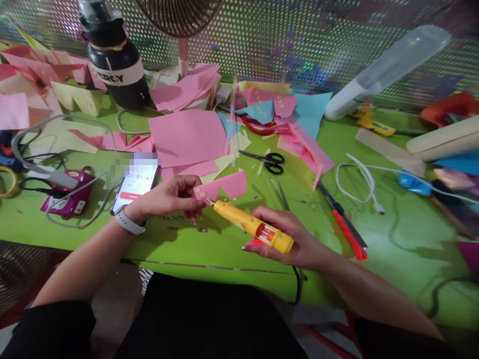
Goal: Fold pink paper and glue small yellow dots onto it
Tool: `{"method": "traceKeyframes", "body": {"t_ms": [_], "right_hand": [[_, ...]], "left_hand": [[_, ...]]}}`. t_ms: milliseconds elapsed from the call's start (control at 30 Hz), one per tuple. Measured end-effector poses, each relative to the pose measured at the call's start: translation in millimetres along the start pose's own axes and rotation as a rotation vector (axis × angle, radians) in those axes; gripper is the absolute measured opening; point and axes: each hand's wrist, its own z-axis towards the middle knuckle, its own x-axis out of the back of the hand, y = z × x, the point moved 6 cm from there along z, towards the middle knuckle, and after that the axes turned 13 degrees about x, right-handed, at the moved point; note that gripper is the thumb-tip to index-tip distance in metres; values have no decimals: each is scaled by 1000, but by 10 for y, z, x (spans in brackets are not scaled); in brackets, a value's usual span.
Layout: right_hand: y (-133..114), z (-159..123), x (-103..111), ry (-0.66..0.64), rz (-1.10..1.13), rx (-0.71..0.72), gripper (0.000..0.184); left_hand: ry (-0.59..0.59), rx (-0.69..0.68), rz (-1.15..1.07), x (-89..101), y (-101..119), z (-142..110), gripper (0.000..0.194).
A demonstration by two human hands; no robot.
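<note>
Pinched in my left hand (183, 195) is a cut piece of pink paper (234, 184), with small pale yellow squares at its left end. My right hand (286, 232) grips a yellow glue gun (243, 219) with an orange-and-clear window in its side. The nozzle points left, close to the paper's lower left edge; whether it touches I cannot tell. Small dark bits lie on the green table (224, 249) below my left fingers. Tweezers (280, 193) rest just beyond my right hand.
Black scissors (273, 163), a red-handled cutter (348, 229) and a white cable (359, 174) lie toward the right. A phone (136, 182) and a purple power strip (71, 194) are left. Pink sheets (189, 137), a black bottle (118, 65) and a fan (181, 15) stand behind.
</note>
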Motion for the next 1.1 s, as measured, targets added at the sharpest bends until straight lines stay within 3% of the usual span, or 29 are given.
{"method": "traceKeyframes", "body": {"t_ms": [1100], "right_hand": [[9,-68,-12,-20,-53,-11,31]], "left_hand": [[-1,2,46,-6,-12,2,23]]}}
